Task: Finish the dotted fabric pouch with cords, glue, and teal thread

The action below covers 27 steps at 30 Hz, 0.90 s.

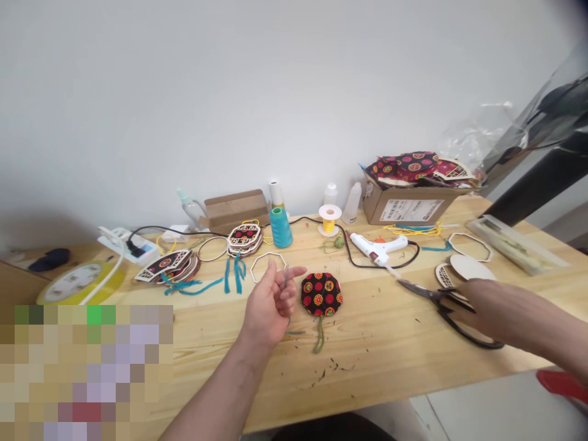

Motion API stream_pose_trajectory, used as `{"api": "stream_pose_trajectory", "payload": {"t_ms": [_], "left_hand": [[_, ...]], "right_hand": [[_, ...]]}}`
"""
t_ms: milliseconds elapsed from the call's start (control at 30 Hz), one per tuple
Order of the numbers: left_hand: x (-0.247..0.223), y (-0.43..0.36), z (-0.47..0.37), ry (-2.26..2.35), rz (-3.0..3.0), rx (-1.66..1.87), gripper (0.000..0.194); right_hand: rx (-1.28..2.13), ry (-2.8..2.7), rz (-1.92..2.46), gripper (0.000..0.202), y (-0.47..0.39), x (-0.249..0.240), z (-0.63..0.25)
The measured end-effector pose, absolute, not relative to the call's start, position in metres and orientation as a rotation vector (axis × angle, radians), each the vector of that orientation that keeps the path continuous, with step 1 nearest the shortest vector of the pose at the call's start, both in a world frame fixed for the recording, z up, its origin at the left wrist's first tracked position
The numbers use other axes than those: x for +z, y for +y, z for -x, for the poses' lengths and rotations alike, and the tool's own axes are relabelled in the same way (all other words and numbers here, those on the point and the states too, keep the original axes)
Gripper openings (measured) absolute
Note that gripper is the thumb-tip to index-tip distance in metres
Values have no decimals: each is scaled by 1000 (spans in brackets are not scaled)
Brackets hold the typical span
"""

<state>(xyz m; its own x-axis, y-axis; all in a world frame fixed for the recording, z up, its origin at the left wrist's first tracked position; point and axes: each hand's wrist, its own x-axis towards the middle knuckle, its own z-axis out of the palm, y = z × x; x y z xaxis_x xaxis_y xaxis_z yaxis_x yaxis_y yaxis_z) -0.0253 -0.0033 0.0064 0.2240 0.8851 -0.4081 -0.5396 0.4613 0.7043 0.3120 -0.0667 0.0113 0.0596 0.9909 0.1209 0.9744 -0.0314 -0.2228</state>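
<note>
Near the middle of the table, my left hand (pixel 275 298) is closed on a thin grey-blue strand, its index finger pointing right. Just right of it lies a black octagonal patterned fabric piece (pixel 322 294) with a green cord loop (pixel 318 335) at its lower edge. At the right, my right hand (pixel 487 309) is over the black handles of the scissors (pixel 425 291), whose blades point left; its fingers are mostly hidden. White lattice pieces and a round white disc (pixel 471 268) lie just beyond that hand.
A white glue gun (pixel 379 246) with a black cable lies behind the scissors. Further back stand a teal thread cone (pixel 280 228), a yellow spool (pixel 329 222) and a cardboard box (pixel 404 205) of fabric pieces. Yellow tape (pixel 82 282) and a power strip (pixel 138 248) are at left.
</note>
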Motion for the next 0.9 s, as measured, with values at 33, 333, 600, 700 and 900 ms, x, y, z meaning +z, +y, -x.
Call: {"api": "stream_pose_trajectory", "payload": {"t_ms": [33,333,600,700,900], "left_hand": [[6,-4,25,869,-466,1023,55],[4,-7,24,775,-572,947,74],[0,-8,21,758,-659,859,70],[-1,-9,20,750,-663,835,72],[1,-9,20,717,-672,800,76]], "right_hand": [[47,-2081,2174,25,-61,21,-301],[1046,-1914,1341,49,15,42,-158],[1299,-1695,1191,38,23,15,-140],[1273,-1671,1183,34,21,15,-141],[1122,-1748,1088,10,21,14,-141]]}}
